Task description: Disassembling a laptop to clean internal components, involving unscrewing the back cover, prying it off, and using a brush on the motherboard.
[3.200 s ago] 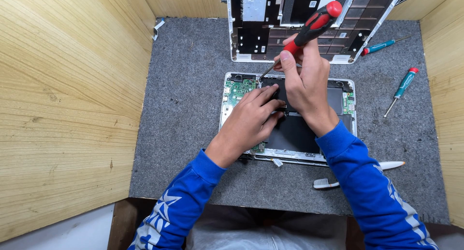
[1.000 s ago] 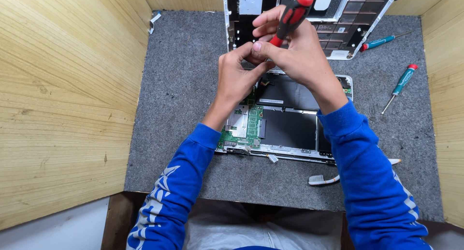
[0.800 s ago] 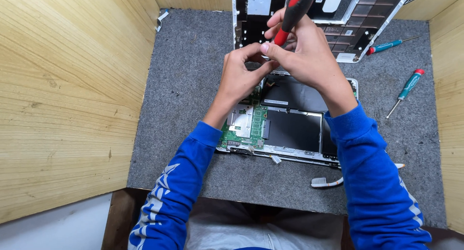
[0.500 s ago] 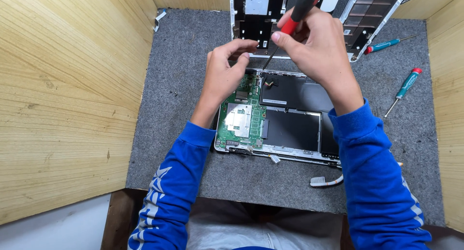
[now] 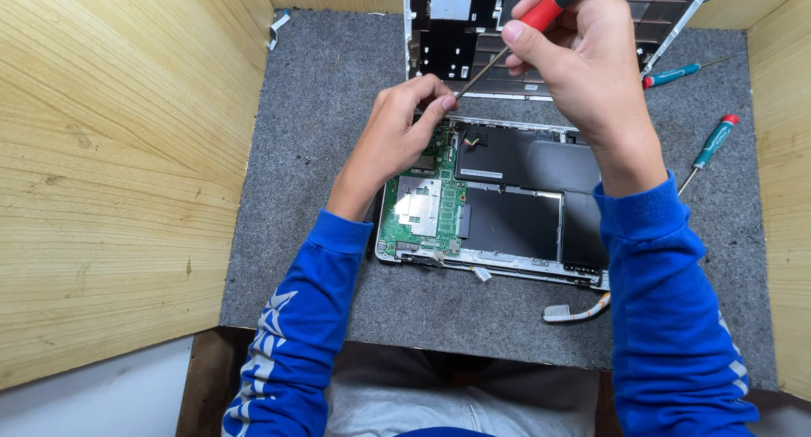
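An opened laptop base (image 5: 507,264) lies on a grey felt mat, showing a green circuit board (image 5: 422,213) on its left and black battery cells (image 5: 524,192) on its right. My right hand (image 5: 583,65) grips a red and black screwdriver (image 5: 541,14), lifted above the base, its shaft slanting down to the left. My left hand (image 5: 397,141) hovers over the board's top left corner with thumb and fingers pinched together close to the screwdriver tip (image 5: 460,95). Whether a small part sits between those fingers I cannot tell.
The laptop's removed cover (image 5: 473,31) lies at the far edge of the grey mat (image 5: 321,192). Two teal-handled screwdrivers (image 5: 710,145) rest at the right. A toothbrush (image 5: 574,310) lies near the front edge. Wooden walls close in left and right.
My hands left the base, rose and met at the screwdriver tip. They have since drawn slightly apart, the left dropping toward the board's corner, the right staying raised.
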